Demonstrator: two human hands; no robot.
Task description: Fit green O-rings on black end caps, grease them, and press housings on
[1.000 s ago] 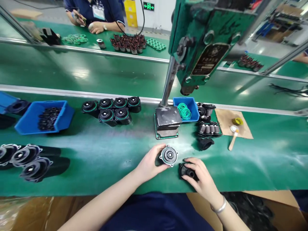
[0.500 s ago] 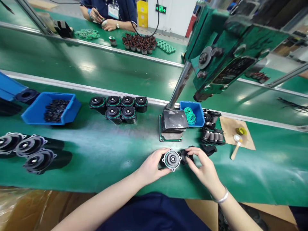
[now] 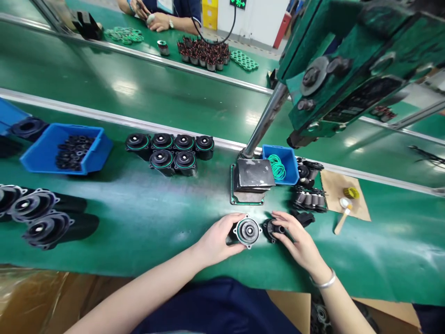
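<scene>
My left hand (image 3: 219,239) is wrapped round a black pump housing (image 3: 249,231), thumb above and fingers below. Its round open end faces up, with a green sealing ring and small screw lugs round the rim. Just right of it, my right hand (image 3: 299,239) grips a black plastic pump cover (image 3: 270,230) with a short tube spout pointing to the right. A small gap separates cover and housing. Behind them stands the metal block (image 3: 255,174) on the base of a green press (image 3: 333,79). Another black cover (image 3: 305,218) lies behind my right hand.
Several ringed housings (image 3: 162,158) stand in rows at the centre back, more (image 3: 48,227) at the left. One blue bin (image 3: 99,153) holds small black parts, another (image 3: 294,174) green rings. A brush (image 3: 342,220) rests on cardboard (image 3: 363,204). Across the bench a co-worker's hands (image 3: 158,21) hold a part.
The pump cover has moved slightly away from the housing and turned, so its spout now shows. My left hand keeps the housing in place. The camera view has shifted a little.
</scene>
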